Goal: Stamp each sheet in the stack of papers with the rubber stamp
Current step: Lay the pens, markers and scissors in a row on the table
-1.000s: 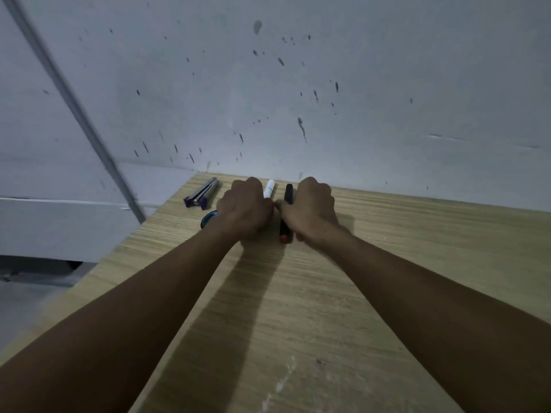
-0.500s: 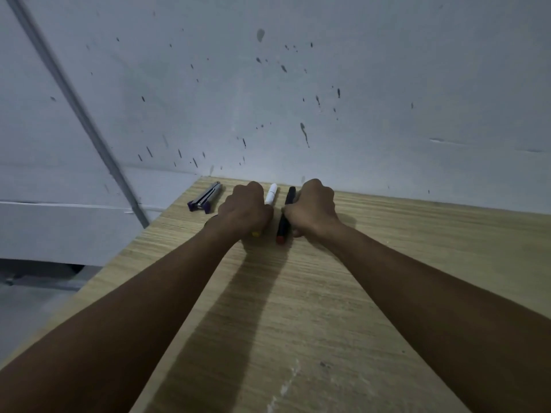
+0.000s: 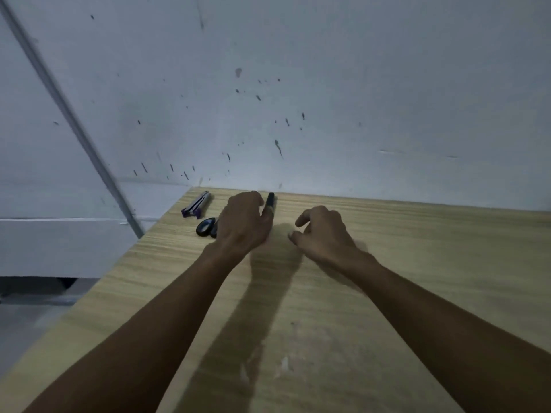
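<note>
- Left hand (image 3: 243, 223) — centre frame, fingers curled round a black marker (image 3: 270, 201).
- Right hand (image 3: 323, 234) — just right of it, apart, loosely curled, holding nothing.
- Stapler (image 3: 196, 204) and dark round object (image 3: 205, 226) — left, on the wooden table (image 3: 417, 263).
- Papers and stamp: cannot tell where.

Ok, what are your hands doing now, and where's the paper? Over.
Left hand grips a black marker. Right hand loosely curled, holding nothing. No paper or stamp in view on the table. Nothing in the way.
</note>
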`<action>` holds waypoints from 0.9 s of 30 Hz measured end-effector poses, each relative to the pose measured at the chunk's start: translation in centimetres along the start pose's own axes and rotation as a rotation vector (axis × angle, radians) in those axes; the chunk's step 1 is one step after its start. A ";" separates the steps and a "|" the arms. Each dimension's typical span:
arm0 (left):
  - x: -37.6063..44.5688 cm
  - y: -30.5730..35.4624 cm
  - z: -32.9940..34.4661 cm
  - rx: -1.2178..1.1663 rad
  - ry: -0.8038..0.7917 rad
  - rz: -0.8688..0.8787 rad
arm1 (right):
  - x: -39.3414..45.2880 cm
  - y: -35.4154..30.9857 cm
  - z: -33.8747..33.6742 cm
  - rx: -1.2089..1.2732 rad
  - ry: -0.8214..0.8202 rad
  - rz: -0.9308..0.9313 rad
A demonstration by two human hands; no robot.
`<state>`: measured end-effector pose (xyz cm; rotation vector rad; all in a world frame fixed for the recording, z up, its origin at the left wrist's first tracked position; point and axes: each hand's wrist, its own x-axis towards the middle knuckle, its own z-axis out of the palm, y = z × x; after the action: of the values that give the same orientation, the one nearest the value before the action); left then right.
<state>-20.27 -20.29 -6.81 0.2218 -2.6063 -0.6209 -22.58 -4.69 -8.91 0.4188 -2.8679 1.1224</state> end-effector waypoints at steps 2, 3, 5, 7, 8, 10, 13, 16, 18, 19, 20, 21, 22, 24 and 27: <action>-2.0 1.7 -0.2 -0.089 0.001 0.065 | -2.5 1.0 -1.5 -0.061 0.012 0.000; -3.0 2.4 -0.1 -0.122 -0.002 0.091 | -3.5 1.4 -2.1 -0.090 0.023 0.003; -5.3 4.0 0.0 -0.196 -0.025 0.145 | -6.3 2.4 -3.9 -0.119 0.049 0.022; -7.5 5.6 0.2 -0.239 -0.052 0.179 | -8.8 3.3 -5.5 -0.115 0.073 0.044; -8.7 6.6 0.3 -0.259 -0.056 0.194 | -10.3 3.8 -6.5 -0.116 0.089 0.059; -11.0 8.5 0.4 -0.300 -0.056 0.217 | -13.1 5.1 -8.5 -0.130 0.113 0.086; -14.2 11.6 0.7 -0.337 -0.084 0.251 | -17.0 7.6 -11.5 -0.179 0.133 0.114; -17.0 14.3 1.2 -0.379 -0.126 0.288 | -20.6 9.9 -14.0 -0.249 0.176 0.166; -18.7 16.0 1.4 -0.399 -0.148 0.326 | -22.9 11.5 -15.5 -0.323 0.226 0.214; -19.5 16.8 1.4 -0.408 -0.157 0.346 | -24.2 12.2 -16.2 -0.367 0.260 0.254; -20.3 17.7 1.5 -0.417 -0.168 0.361 | -25.4 12.9 -17.1 -0.412 0.301 0.303; -21.0 18.3 1.6 -0.423 -0.183 0.369 | -26.4 13.4 -17.8 -0.450 0.337 0.356; -21.5 18.8 1.6 -0.426 -0.198 0.372 | -27.2 13.8 -18.4 -0.477 0.354 0.409; -22.6 19.8 1.7 -0.441 -0.216 0.376 | -29.0 14.4 -19.5 -0.494 0.312 0.507; -23.8 20.7 1.8 -0.450 -0.243 0.379 | -30.6 14.7 -20.2 -0.479 0.200 0.592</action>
<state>-1.02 4.78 -7.90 -0.5034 -2.5403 -1.1159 1.68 26.45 -7.66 -0.5555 -2.9967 0.4194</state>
